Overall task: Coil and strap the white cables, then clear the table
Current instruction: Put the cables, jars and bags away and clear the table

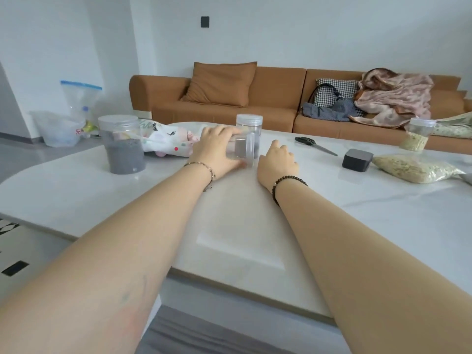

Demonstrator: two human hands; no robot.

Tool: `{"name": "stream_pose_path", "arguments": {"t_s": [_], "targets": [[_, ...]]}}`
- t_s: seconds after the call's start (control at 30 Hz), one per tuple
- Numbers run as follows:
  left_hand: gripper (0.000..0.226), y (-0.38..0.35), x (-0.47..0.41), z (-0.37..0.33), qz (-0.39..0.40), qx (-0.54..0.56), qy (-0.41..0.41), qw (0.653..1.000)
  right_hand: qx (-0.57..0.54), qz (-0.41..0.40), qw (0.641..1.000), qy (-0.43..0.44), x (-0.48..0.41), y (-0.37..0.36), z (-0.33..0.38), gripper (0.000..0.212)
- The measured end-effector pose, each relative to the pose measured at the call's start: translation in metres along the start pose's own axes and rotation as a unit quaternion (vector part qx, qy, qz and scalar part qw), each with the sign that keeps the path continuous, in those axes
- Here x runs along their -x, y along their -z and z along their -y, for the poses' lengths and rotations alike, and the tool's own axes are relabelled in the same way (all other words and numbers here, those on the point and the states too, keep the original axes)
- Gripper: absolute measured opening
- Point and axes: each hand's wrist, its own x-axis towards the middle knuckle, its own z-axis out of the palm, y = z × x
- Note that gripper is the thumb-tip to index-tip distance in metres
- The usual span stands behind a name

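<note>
A clear plastic jar [242, 149] lies on its side on the white table [229, 226], lid end to the right, with a small grey block inside. My left hand [217, 149] grips this jar from above and the left, fingers curled over its body. My right hand [278, 160] rests on the table just right of the lid with fingers loosely bent; whether it touches the lid I cannot tell. A second clear jar [249, 122] stands upright right behind the lying one.
A jar of grey grains [122, 149] and a plush toy [168, 143] sit to the left. To the right lie scissors [315, 144], a black box [357, 160], a bag of pale grains [413, 169] and a jar [417, 135]. A brown sofa [268, 98] stands behind.
</note>
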Motion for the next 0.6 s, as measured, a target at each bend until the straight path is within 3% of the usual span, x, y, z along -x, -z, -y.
{"name": "stream_pose_path", "arguments": {"t_s": [0.1, 0.2, 0.27, 0.33, 0.47, 0.6], "targets": [[0.066, -0.002, -0.005, 0.010, -0.060, 0.045, 0.041, 0.996, -0.050, -0.006, 0.999, 0.002, -0.025, -0.011, 0.004, 0.055], [0.053, 0.003, -0.003, 0.009, -0.073, 0.213, 0.133, 0.965, -0.104, 0.031, 0.994, 0.023, -0.044, -0.015, 0.008, 0.086], [0.050, 0.001, -0.006, 0.012, -0.077, 0.266, 0.171, 0.946, -0.152, 0.055, 0.986, 0.037, -0.055, -0.017, 0.009, 0.102], [0.053, -0.001, -0.008, 0.015, -0.065, 0.293, 0.201, 0.932, -0.203, 0.050, 0.977, 0.038, -0.066, -0.021, 0.008, 0.093], [0.067, -0.001, -0.010, 0.013, -0.035, 0.305, 0.220, 0.926, -0.264, 0.048, 0.963, 0.036, -0.069, -0.023, 0.001, 0.049], [0.080, -0.003, -0.006, 0.011, 0.000, 0.280, 0.193, 0.940, -0.349, 0.050, 0.936, 0.003, -0.054, -0.013, -0.014, 0.051]]}}
